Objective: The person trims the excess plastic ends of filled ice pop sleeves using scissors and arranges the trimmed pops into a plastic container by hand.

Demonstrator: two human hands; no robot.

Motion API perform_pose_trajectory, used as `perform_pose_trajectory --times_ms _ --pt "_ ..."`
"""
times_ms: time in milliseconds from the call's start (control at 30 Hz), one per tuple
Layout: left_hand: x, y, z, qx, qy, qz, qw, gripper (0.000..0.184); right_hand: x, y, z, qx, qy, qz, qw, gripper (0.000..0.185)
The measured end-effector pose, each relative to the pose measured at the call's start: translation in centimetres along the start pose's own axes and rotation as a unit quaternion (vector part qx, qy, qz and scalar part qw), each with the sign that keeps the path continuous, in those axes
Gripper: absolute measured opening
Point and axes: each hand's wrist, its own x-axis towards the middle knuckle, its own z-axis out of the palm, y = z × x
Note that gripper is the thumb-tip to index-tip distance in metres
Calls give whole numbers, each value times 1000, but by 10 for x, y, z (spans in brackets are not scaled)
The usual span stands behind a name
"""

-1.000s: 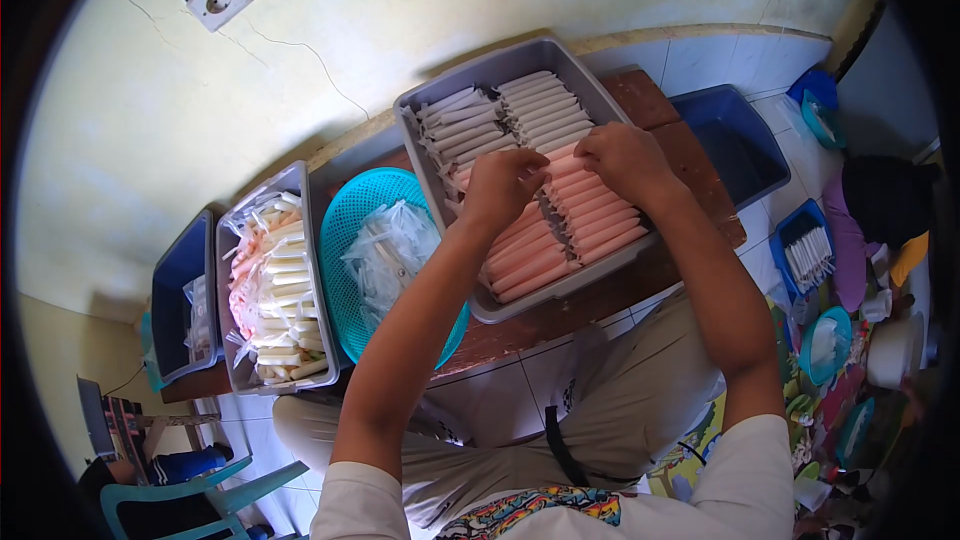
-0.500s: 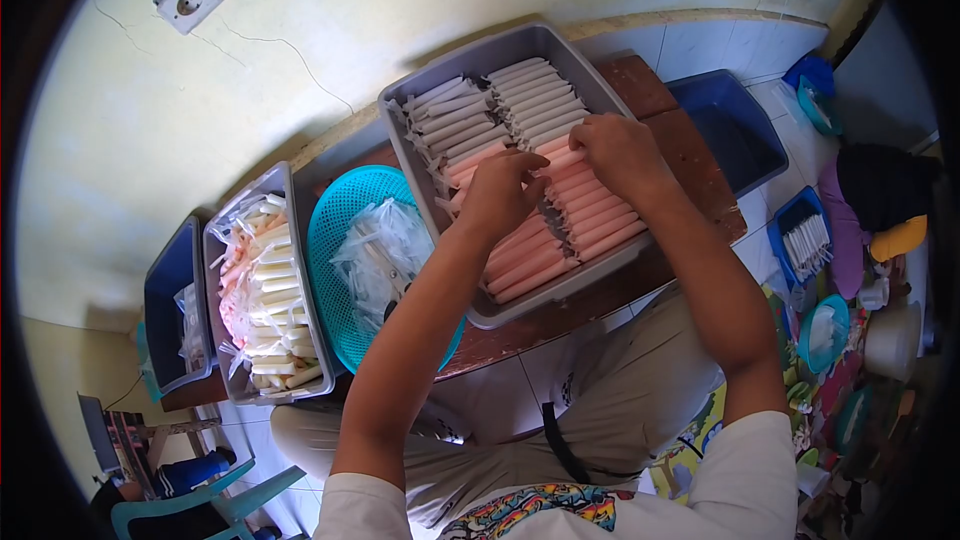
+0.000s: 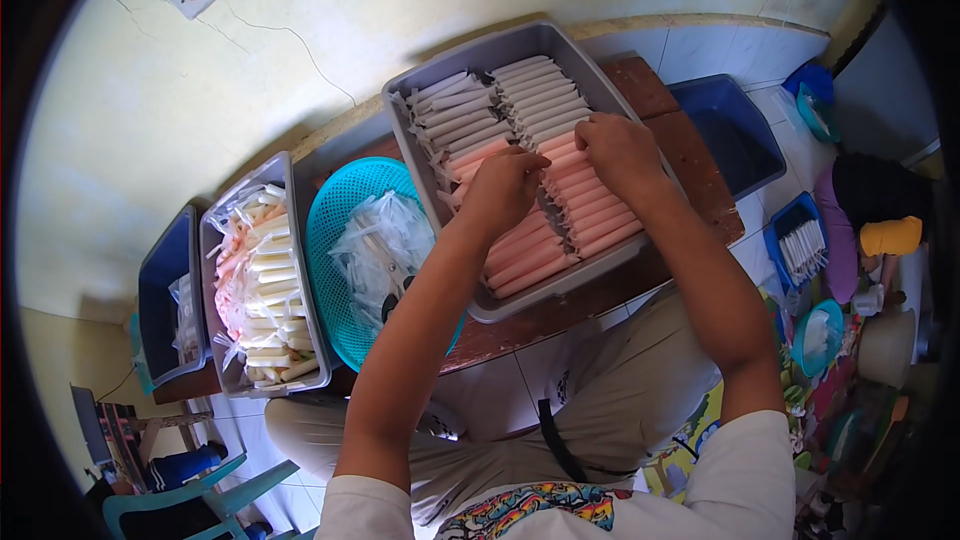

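Left hand [image 3: 508,185] and right hand [image 3: 620,155], two grips curled nearly closed, hold unclear, are at two columns of pink tubes [image 3: 602,212] in one gray tray [image 3: 580,58].

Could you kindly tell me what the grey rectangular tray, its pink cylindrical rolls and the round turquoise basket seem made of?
Grey rectangular tray: probably moulded plastic, satin, given its smooth walls and rounded corners.
Pink cylindrical rolls: perhaps thin film or paper outside, softly shiny with bunched ends; the filling is unclear.
Round turquoise basket: likely dullish plastic, given even colour and regular holes.
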Motion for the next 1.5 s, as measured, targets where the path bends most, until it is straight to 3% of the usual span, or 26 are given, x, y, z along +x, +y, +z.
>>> perform_pose_trajectory --times_ms 233,533,733,933,1100,1300,1433,1500 --pt "-4 3 3 -23 -25 -29 999 27 0 1 3 -15 -8 9 1000 14" --pt "-4 3 7 -38 -26 7 999 29 0 2 7 13 2 27 1000 18" --pt "-4 8 4 -62 -59 -47 995 32 1 2 5 11 -7 29 1000 17" --pt "-4 2 5 -46 -13 -11 999 27 2 -1 2 17 -21 32 999 16" --pt "-9 4 -4 3 60 -72 996 23 2 -8 -2 28 -30 39 998 16" --pt "-17 25 -19 88 61 -91 990 23 3 -31 -21 126 -67 5 990 11" --pt "-36 40 -27 156 32 -98 982 21 -4 -43 -17 273 -195 21 942 20" --pt "-47 45 -31 234 -67 -137 960 19 -8 -44 -13 327 -236 23 915 21"
